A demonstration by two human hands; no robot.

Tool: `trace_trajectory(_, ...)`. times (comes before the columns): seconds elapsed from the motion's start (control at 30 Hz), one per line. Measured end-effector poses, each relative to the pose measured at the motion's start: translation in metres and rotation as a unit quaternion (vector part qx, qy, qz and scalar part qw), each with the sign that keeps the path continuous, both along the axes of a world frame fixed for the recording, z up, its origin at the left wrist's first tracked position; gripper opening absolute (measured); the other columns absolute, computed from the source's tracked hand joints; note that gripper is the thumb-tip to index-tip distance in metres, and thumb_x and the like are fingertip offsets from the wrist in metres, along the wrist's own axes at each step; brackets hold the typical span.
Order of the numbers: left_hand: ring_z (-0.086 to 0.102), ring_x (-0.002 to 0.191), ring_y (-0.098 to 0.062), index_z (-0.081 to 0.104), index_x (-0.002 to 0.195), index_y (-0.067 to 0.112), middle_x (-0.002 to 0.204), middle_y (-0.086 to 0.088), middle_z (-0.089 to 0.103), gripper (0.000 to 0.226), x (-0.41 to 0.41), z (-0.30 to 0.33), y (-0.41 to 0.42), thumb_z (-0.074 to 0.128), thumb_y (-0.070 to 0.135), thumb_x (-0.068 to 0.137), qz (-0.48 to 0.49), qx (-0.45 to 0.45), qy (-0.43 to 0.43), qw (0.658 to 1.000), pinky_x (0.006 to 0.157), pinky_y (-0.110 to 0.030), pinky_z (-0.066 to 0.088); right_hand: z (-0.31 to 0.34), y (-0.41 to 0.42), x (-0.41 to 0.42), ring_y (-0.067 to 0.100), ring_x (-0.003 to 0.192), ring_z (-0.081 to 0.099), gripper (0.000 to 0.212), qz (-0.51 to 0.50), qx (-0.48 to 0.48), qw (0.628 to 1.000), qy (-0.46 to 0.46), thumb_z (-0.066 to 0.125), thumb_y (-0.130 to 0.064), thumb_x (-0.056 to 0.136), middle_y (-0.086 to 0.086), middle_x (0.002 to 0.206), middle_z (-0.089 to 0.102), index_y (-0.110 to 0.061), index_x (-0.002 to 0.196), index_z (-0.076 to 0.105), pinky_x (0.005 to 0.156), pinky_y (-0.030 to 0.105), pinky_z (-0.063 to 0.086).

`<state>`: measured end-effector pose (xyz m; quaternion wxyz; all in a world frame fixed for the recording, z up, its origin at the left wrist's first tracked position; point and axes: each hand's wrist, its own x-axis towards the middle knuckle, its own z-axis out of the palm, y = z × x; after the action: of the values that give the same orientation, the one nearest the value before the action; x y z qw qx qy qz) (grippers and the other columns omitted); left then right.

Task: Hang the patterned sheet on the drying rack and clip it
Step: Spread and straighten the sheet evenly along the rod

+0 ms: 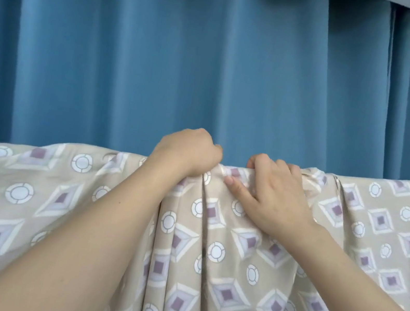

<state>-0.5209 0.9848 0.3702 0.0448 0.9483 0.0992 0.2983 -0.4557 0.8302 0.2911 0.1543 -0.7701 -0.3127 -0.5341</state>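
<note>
Forearms nearest. Patterned sheet [208, 252] already draped over rack top edge, rack itself hidden, blue curtain [215, 61] behind sheet. Left hand [188, 152] grip clamped on bunched sheet top; right hand [273, 195] fingers hooked over sheet top, thumb pressing front. No clip visible; clipping judged left.

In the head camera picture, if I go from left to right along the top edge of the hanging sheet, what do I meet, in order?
Flat stretch of patterned sheet → left hand, gripping the top edge → right hand, fingers curled over the bunched edge → smoother sheet running to the right border. The blue curtain hangs behind.
</note>
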Motion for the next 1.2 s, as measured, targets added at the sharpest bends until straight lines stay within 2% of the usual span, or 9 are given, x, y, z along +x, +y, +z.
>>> trace_trajectory(0.2, 0.054, 0.075, -0.029, 0.052, 0.074, 0.018, 0.073, 0.001, 0.058, 0.045, -0.039, -0.039, 0.011, 0.025, 0.044, 0.099, 0.001, 0.168, -0.155, 0.974, 0.063, -0.034, 0.035, 0.014, -0.012, -0.004, 0.02, 0.06, 0.047, 0.031, 0.095, -0.04, 0.994, -0.02, 0.027, -0.05, 0.098, -0.009, 0.065, 0.05, -0.021, 0.093, 0.035, 0.065, 0.033, 0.02)
trace_trajectory(0.33, 0.049, 0.1, -0.027, 0.055, 0.11, 0.022, 0.106, -0.001, 0.057, 0.044, -0.052, -0.063, 0.033, 0.037, 0.055, 0.089, 0.008, 0.24, -0.191, 0.952, 0.089, -0.04, 0.033, 0.022, -0.016, -0.008, 0.018, 0.06, 0.042, 0.019, 0.122, -0.043, 0.989, 0.075, 0.035, -0.033, 0.103, -0.01, 0.062, 0.044, -0.017, 0.093, 0.032, 0.062, 0.03, 0.015)
trace_trajectory(0.53, 0.049, 0.089, -0.032, 0.051, 0.095, 0.013, 0.096, -0.012, 0.054, 0.046, -0.092, -0.085, 0.025, 0.059, 0.055, 0.078, 0.168, 0.252, -0.195, 0.933, 0.077, -0.042, 0.036, 0.038, 0.0, -0.011, 0.028, 0.064, 0.043, 0.02, -0.092, -0.055, 0.993, -0.049, 0.064, -0.01, 0.082, 0.014, 0.072, 0.047, -0.006, 0.076, 0.045, 0.056, 0.035, 0.029)
trace_trajectory(0.63, 0.061, 0.09, -0.03, 0.054, 0.089, 0.016, 0.095, -0.009, 0.065, 0.029, -0.095, -0.088, 0.017, 0.044, 0.043, 0.094, 0.147, 0.139, -0.065, 0.977, 0.069, -0.034, 0.038, 0.051, 0.018, -0.025, 0.026, 0.062, 0.041, 0.022, -0.15, -0.032, 0.988, 0.02, 0.052, -0.009, 0.09, 0.005, 0.066, 0.043, -0.011, 0.088, 0.03, 0.052, 0.03, 0.025)
trace_trajectory(0.7, 0.064, 0.073, -0.028, 0.053, 0.078, 0.01, 0.077, -0.009, 0.068, 0.032, -0.091, -0.083, 0.023, 0.043, 0.034, 0.097, 0.036, -0.076, -0.02, 0.996, 0.064, -0.032, 0.045, 0.063, 0.028, -0.031, 0.03, 0.068, 0.047, 0.013, -0.125, 0.004, 0.99, 0.072, 0.043, -0.009, 0.095, 0.005, 0.071, 0.045, -0.01, 0.094, 0.03, 0.057, 0.033, 0.028)
trace_trajectory(0.8, 0.058, 0.046, -0.026, 0.063, 0.073, -0.002, 0.056, -0.015, 0.063, 0.027, -0.096, -0.067, 0.034, 0.052, 0.016, 0.091, -0.127, -0.431, -0.085, 0.889, 0.051, -0.03, 0.049, 0.085, 0.031, -0.033, 0.041, 0.095, 0.057, 0.015, -0.082, 0.08, 0.988, 0.1, 0.04, -0.008, 0.098, 0.019, 0.101, 0.059, -0.002, 0.112, 0.038, 0.067, 0.035, 0.031)
trace_trajectory(0.93, 0.04, 0.049, -0.018, 0.049, 0.058, 0.01, 0.054, -0.006, 0.045, 0.023, -0.096, -0.025, 0.05, 0.052, 0.009, 0.081, -0.175, -0.425, -0.349, 0.817, 0.048, -0.027, 0.03, 0.11, 0.026, -0.018, 0.045, 0.103, 0.055, 0.018, -0.037, 0.139, 0.982, 0.119, 0.035, -0.005, 0.099, 0.027, 0.115, 0.055, 0.001, 0.115, 0.036, 0.069, 0.035, 0.03)
trace_trajectory(1.07, 0.049, 0.065, -0.024, 0.055, 0.065, 0.009, 0.067, -0.013, 0.055, 0.024, -0.071, 0.025, 0.071, 0.046, 0.022, 0.083, -0.089, -0.284, -0.417, 0.859, 0.063, -0.039, 0.044, 0.11, 0.047, 0.0, 0.041, 0.104, 0.055, 0.024, -0.049, 0.119, 0.976, 0.175, 0.035, -0.008, 0.098, 0.023, 0.114, 0.058, -0.001, 0.12, 0.037, 0.071, 0.036, 0.032)
trace_trajectory(1.2, 0.063, 0.087, -0.03, 0.066, 0.099, 0.006, 0.099, -0.012, 0.067, 0.029, -0.052, 0.024, 0.079, 0.044, 0.025, 0.098, 0.091, -0.081, -0.024, 0.992, 0.066, -0.028, 0.043, 0.09, 0.061, 0.007, 0.03, 0.091, 0.056, 0.006, -0.158, -0.1, 0.931, 0.312, 0.047, -0.011, 0.089, 0.007, 0.103, 0.06, -0.011, 0.085, 0.051, 0.074, 0.032, 0.038)
